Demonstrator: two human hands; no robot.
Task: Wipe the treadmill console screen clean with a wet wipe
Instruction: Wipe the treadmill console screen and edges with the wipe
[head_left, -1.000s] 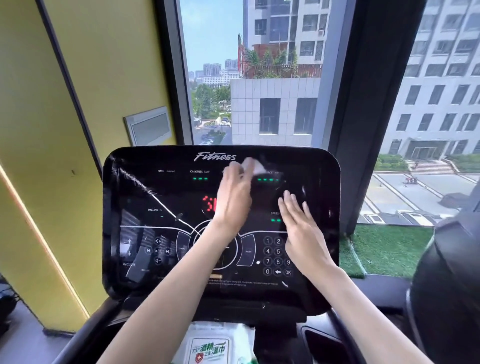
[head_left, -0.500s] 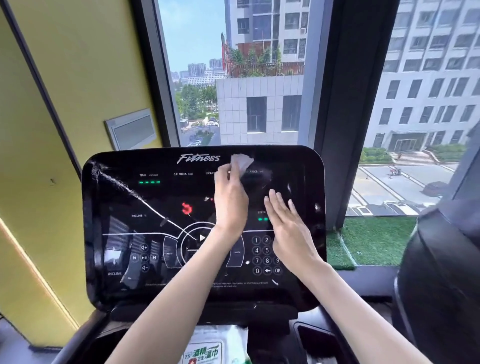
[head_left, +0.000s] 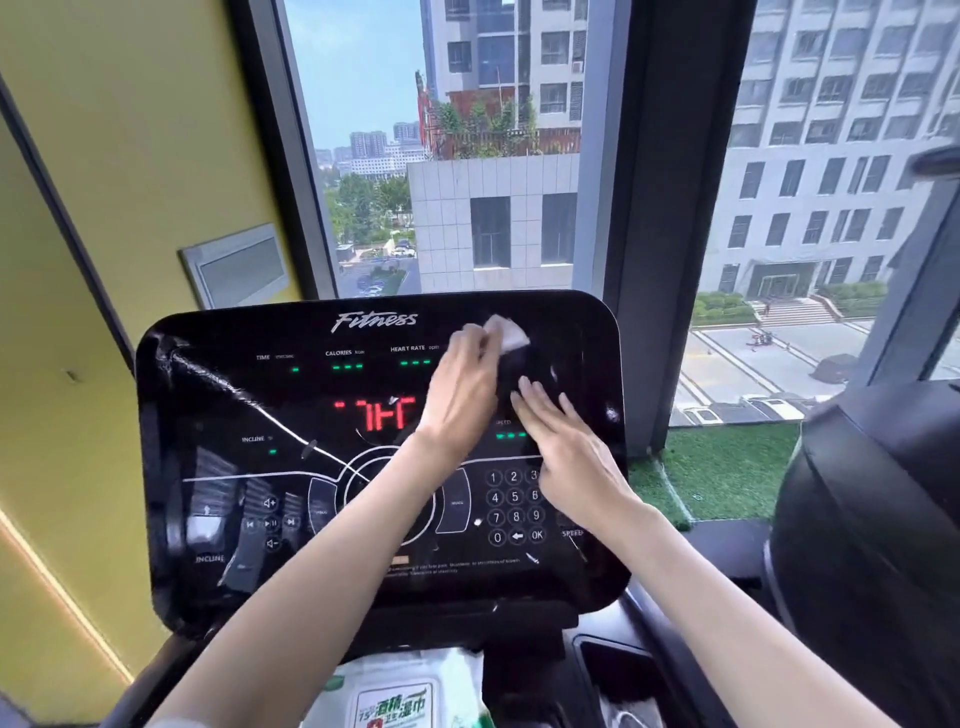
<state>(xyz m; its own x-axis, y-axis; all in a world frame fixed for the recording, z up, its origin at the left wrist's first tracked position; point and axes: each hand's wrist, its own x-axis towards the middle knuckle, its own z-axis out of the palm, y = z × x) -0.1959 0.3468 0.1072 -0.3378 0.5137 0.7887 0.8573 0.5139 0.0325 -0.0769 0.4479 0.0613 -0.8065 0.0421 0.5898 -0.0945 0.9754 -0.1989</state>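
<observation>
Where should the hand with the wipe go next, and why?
Probably sweep the left hand and its wet wipe leftward along the top of the console screen. The wipe sits near the upper right, most of the screen lies to its left, and the right hand rests flat just below.

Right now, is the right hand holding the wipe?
No, the left hand grips the wet wipe; the right hand rests flat on the console screen.

One wide-angle view is taken from the head, aimed forward and downward; the treadmill console (head_left: 218, 395) is framed near, across the lower middle; the window (head_left: 363, 104) is seen beyond.
</observation>
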